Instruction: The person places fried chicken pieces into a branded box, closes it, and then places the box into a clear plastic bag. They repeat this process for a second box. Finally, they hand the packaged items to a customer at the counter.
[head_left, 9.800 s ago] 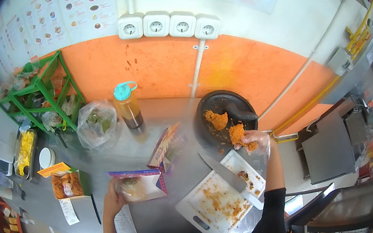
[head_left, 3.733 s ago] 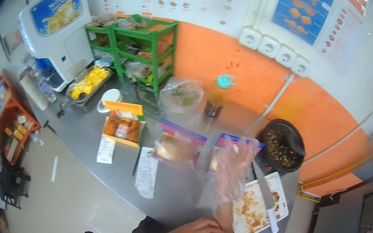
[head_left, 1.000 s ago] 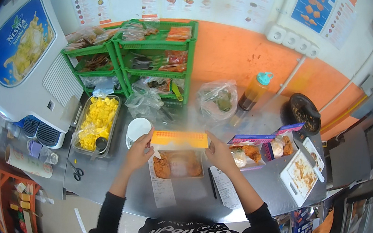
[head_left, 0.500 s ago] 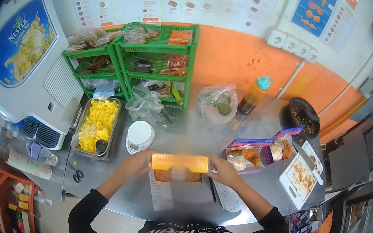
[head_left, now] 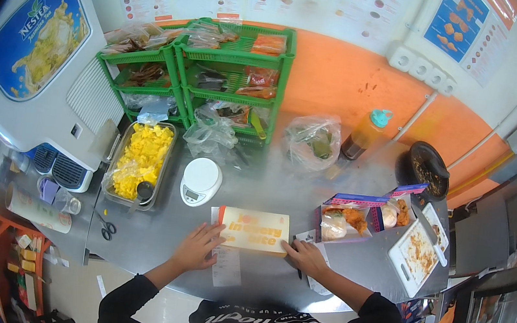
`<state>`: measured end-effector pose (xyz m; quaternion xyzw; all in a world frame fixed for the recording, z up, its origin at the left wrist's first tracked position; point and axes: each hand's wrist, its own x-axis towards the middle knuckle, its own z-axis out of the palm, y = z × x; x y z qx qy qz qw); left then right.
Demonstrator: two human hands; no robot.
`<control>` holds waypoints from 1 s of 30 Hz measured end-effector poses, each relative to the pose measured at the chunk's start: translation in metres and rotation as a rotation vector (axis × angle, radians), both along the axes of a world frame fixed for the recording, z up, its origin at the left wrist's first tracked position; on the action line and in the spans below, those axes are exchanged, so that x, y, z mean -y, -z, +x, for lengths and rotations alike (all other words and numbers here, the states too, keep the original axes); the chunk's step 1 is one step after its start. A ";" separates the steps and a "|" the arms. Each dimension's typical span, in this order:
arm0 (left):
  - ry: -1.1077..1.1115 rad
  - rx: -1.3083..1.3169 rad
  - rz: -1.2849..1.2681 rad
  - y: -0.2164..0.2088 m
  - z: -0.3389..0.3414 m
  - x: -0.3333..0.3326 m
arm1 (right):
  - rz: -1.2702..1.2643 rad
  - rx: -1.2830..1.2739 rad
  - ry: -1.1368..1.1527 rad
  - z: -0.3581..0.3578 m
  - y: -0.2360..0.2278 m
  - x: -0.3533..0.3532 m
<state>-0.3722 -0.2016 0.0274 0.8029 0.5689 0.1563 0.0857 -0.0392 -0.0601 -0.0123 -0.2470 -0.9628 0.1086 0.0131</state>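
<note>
A cream and yellow cardboard food box (head_left: 255, 229) lies on the steel counter in front of me, its lid down, so its contents are hidden. My left hand (head_left: 197, 246) grips the box at its left end, fingers on the edge and thumb lower down. At the right end my right hand (head_left: 309, 260) holds the near corner. A paper receipt (head_left: 228, 267) sticks out from under the box on the left. Another receipt (head_left: 323, 252) and a dark pen (head_left: 299, 273) lie partly under my right hand.
Two open purple boxes with fried chicken and rice (head_left: 343, 225) stand to the right, beside a white cutting board (head_left: 411, 263) with a knife. Behind are a white scale (head_left: 201, 182), a tub of yellow food (head_left: 140, 159), green racks (head_left: 234, 76) and a sauce bottle (head_left: 363, 136). Scissors (head_left: 107, 228) lie left.
The box lid was raised, with fried food visible inside; now it is down. Both hands have lowered onto the box ends. The whole view has shifted slightly.
</note>
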 end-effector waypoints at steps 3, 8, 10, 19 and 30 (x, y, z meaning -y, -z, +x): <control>-0.073 0.055 0.045 0.005 0.008 0.005 | -0.050 0.009 0.023 0.002 -0.016 0.011; -0.250 0.047 0.095 0.005 0.032 -0.011 | -0.009 -0.044 0.057 -0.025 -0.061 0.022; -0.366 -0.018 0.086 0.005 0.048 -0.026 | -0.048 -0.195 0.037 -0.055 -0.066 0.017; -0.302 0.169 0.171 0.029 0.063 -0.046 | 0.099 -0.207 0.024 -0.105 -0.014 0.004; -0.439 0.015 0.193 0.043 0.071 -0.037 | -0.009 -0.080 -0.112 -0.091 -0.038 -0.003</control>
